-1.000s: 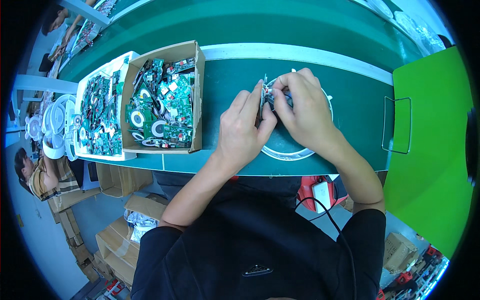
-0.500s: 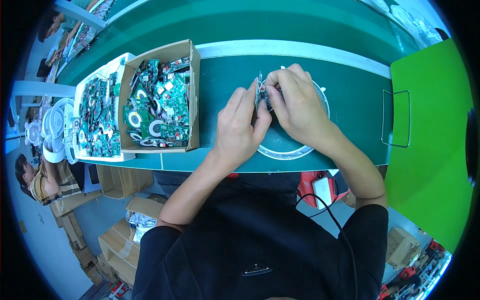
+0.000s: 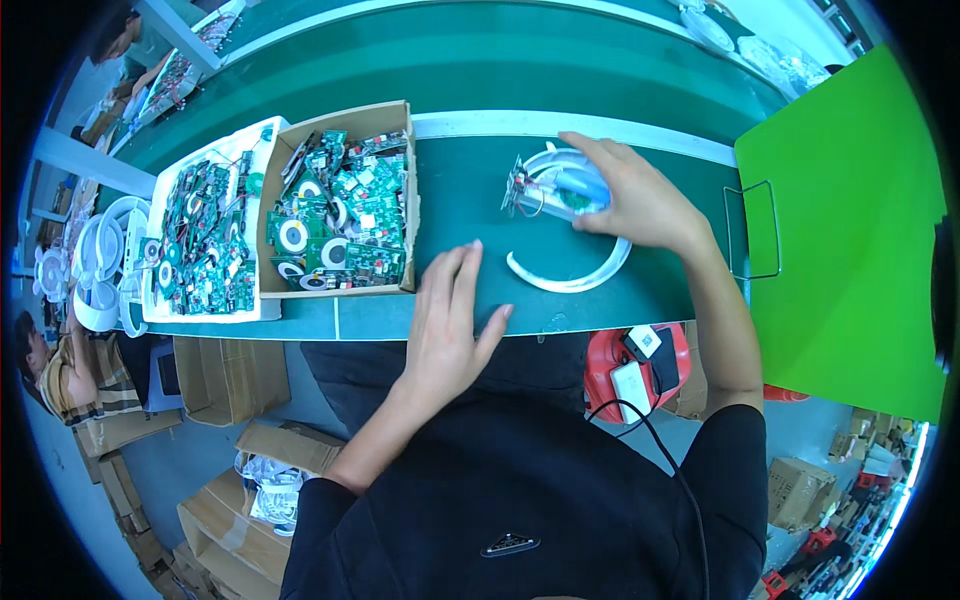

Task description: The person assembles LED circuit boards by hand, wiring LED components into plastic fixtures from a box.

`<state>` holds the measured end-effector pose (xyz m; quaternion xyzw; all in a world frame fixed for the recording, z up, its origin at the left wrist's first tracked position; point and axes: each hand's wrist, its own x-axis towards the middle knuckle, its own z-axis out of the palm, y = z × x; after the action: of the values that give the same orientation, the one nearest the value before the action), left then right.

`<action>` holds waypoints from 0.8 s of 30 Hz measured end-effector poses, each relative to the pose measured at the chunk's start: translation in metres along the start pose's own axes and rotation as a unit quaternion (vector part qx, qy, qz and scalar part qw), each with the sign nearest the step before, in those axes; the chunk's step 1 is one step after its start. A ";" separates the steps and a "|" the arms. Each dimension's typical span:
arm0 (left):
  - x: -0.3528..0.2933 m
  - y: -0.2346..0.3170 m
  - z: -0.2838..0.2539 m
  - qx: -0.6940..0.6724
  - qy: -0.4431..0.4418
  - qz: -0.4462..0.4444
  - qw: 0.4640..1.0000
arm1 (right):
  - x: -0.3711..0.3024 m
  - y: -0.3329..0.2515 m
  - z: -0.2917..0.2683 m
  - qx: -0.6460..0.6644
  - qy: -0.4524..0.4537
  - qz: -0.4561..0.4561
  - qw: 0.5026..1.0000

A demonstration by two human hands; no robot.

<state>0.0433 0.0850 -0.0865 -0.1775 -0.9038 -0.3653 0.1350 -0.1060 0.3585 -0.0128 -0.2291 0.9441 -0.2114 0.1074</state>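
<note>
My right hand is curled round a pale translucent plastic part, thumb on the near side and fingers on the far side. At the left end of this part is a small green circuit board with thin wires; whether they are joined is unclear. Just below lies a white curved ring on the green table, partly hidden by the hand and the part. My left hand is held over the table's front edge, fingers stretched and thumb apart, holding nothing.
A cardboard box full of circuit boards stands left, beside a white foam tray of more boards. White round plastic parts lie farther left. At the right are a green panel and a wire handle. Two people sit far left.
My left hand has let go and drawn back toward the table's front edge. My right hand has opened wider round the translucent part, and the board has come into view.
</note>
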 end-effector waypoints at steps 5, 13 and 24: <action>-0.024 -0.001 -0.011 -0.026 -0.018 0.034 0.999 | 0.081 0.052 0.002 -0.002 0.137 -0.029 0.990; -0.014 0.012 -0.119 -0.124 -0.028 0.045 0.991 | 0.174 0.088 -0.013 -0.098 0.431 0.026 0.896; 0.062 -0.115 -0.208 0.120 -0.071 0.012 0.990 | 0.130 0.014 0.073 0.115 0.244 -0.077 0.960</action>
<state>-0.0371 -0.1252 0.0110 -0.1965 -0.9461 -0.2393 0.0950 -0.2028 0.2826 -0.0974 -0.2292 0.8903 -0.3757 -0.1168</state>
